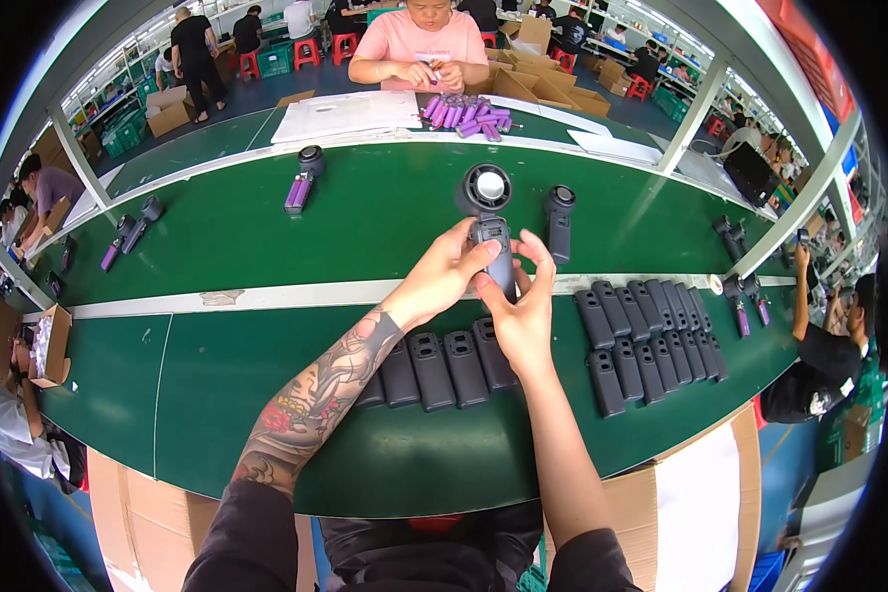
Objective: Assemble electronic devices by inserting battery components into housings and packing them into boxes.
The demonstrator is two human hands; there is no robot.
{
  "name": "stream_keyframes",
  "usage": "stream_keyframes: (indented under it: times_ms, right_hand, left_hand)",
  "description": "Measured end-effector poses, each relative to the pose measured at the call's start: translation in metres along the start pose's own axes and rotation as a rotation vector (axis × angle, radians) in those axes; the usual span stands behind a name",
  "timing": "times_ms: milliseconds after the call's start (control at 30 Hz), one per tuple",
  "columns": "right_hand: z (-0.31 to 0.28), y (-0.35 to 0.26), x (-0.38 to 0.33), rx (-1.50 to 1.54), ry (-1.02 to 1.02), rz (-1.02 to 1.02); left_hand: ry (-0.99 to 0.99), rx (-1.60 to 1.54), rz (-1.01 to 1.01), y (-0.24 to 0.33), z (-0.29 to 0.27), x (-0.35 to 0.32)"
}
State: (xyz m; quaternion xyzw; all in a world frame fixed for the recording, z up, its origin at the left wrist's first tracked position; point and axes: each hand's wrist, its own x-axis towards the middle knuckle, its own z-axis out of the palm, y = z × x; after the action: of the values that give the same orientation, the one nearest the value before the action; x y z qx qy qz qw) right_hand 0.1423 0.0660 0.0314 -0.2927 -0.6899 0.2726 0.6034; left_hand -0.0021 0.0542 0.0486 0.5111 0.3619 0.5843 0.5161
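Above the green workbench [237, 405] I hold a dark grey handheld fan [486, 202], its round head up and away from me. My left hand [439, 268] grips the handle from the left, thumb on its front near the neck. My right hand [523, 318] is closed around the lower handle, its fingers partly hidden behind. A similar fan [559, 225] lies just right of my hands. Below my hands is a row of dark handle shells [430, 371], partly covered by my forearms. More handle shells [651, 335] lie in two rows on the right.
A pale rail [217, 298] crosses the bench. Farther off lie a fan with purple cells [301, 181] and a pile of purple battery cells [469, 116], by a person in pink [419, 49]. Other workers sit at both sides. White posts [696, 113] frame the bench.
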Motion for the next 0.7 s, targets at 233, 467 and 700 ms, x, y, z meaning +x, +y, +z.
stream_keyframes:
  times_ms: [233, 467, 700]
  right_hand:
    - [-0.014, -0.008, 0.003, 0.166, -0.201, 0.353]
    - [-0.015, -0.015, 0.004, 0.039, -0.254, 0.17]
    - [-0.012, -0.016, 0.004, 0.168, -0.217, 0.254]
  left_hand:
    - [-0.016, 0.285, 0.214, -0.012, 0.002, 0.002]
    - [-0.008, 0.3, 0.148, -0.01, 0.01, -0.004]
    - [0.056, 0.348, 0.169, 0.0, 0.009, -0.005]
